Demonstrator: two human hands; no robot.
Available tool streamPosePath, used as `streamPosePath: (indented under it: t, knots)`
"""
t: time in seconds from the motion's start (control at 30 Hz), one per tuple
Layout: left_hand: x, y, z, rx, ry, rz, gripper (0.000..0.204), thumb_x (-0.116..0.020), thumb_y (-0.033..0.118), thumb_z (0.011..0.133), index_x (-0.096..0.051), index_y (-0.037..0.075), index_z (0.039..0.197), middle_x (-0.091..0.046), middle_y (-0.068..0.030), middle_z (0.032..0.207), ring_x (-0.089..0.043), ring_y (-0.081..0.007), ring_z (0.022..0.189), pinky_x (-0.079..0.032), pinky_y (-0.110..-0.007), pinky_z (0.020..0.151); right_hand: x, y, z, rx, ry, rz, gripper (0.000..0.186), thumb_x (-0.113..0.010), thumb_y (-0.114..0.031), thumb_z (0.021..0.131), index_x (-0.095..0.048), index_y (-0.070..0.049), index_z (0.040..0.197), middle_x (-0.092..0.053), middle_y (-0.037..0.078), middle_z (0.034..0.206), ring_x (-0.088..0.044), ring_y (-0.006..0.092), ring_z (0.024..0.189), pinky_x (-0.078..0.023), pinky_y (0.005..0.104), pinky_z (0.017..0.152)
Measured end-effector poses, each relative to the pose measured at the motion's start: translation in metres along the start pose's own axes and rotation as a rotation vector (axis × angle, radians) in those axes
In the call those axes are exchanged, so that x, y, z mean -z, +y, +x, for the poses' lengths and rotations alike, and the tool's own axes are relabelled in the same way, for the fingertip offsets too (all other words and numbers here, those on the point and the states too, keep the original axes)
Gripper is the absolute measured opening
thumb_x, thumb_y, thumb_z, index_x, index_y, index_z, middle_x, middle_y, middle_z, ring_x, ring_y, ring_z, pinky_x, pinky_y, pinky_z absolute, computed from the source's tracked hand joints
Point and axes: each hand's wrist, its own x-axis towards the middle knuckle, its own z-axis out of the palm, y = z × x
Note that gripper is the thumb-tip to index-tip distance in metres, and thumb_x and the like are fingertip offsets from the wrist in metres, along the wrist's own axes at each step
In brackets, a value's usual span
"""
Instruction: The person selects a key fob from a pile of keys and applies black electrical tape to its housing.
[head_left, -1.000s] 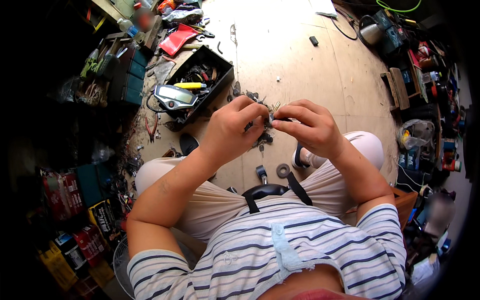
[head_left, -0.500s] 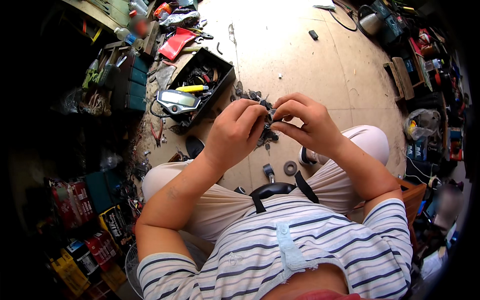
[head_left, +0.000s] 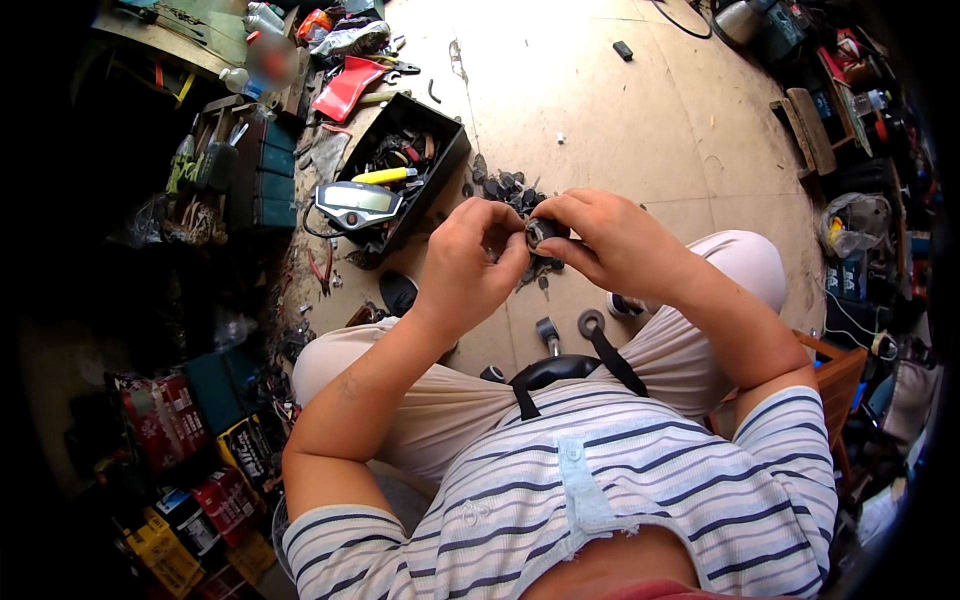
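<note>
I have the right hand pinching a small dark piece between thumb and fingers, and the left hand close against it with fingertips curled in; whether the left grips anything I cannot tell. The piece sits up between the hands, in my view overlapping the pile of small dark parts on the floor, just right of the black box. I'd keep the right pinch firm, move the left fingertips only slightly, and work low over bare floor so a slip is easy to spot.
</note>
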Motion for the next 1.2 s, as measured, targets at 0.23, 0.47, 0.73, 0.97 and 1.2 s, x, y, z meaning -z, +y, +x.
streamPosePath:
  t: [0.23, 0.47, 0.73, 0.97, 1.2]
  knots:
    - [0.004, -0.005, -0.01, 0.056, -0.01, -0.178, 0.01, -0.062, -0.004, 0.076, -0.057, -0.001, 0.085, -0.058, -0.0064, 0.08, -0.06, -0.012, 0.071, -0.049, -0.024, 0.063, -0.008, 0.007, 0.0, 0.025, -0.132, 0.098, 0.036, -0.051, -0.03, 0.094, -0.053, 0.002, 0.108, -0.06, 0.019, 0.096, -0.057, 0.0363, 0.092, -0.046, 0.0421, 0.08]
    - [0.01, 0.001, -0.013, -0.193, -0.116, 0.054, 0.015, -0.062, -0.007, 0.071, -0.057, 0.0, 0.084, -0.057, -0.009, 0.079, -0.059, -0.0184, 0.072, -0.048, -0.027, 0.063, 0.004, 0.005, 0.004, -0.1, -0.389, 0.198, 0.034, -0.052, -0.03, 0.093, -0.056, 0.001, 0.106, -0.061, 0.019, 0.092, -0.059, 0.0361, 0.088, -0.046, 0.0421, 0.078]
    - [0.0, -0.011, -0.022, 0.077, -0.109, -0.149, 0.015, -0.062, -0.007, 0.075, -0.057, 0.0, 0.087, -0.057, -0.0075, 0.082, -0.06, -0.0147, 0.073, -0.05, -0.025, 0.064, 0.003, 0.01, 0.0, 0.008, -0.324, 0.156, 0.033, -0.057, -0.027, 0.09, -0.057, 0.002, 0.106, -0.061, 0.019, 0.091, -0.059, 0.0359, 0.087, -0.047, 0.0403, 0.076]
    - [-0.002, -0.018, -0.021, -0.026, -0.147, -0.067, 0.019, -0.064, -0.008, 0.074, -0.061, 0.002, 0.09, -0.058, -0.007, 0.084, -0.06, -0.0151, 0.077, -0.05, -0.025, 0.066, -0.004, 0.014, -0.005, -0.109, -0.32, 0.224, 0.036, -0.057, -0.031, 0.09, -0.057, 0.003, 0.103, -0.061, 0.021, 0.084, -0.059, 0.0367, 0.083, -0.046, 0.0417, 0.072]
    - [0.001, -0.014, -0.013, -0.27, -0.239, 0.211, 0.021, -0.068, -0.004, 0.07, -0.063, 0.005, 0.089, -0.06, -0.0097, 0.084, -0.061, -0.0251, 0.074, -0.051, -0.03, 0.065, -0.006, 0.016, -0.006, -0.169, -0.358, 0.183, 0.035, -0.056, -0.031, 0.091, -0.058, 0.003, 0.098, -0.061, 0.021, 0.08, -0.059, 0.0372, 0.079, -0.047, 0.0419, 0.07]
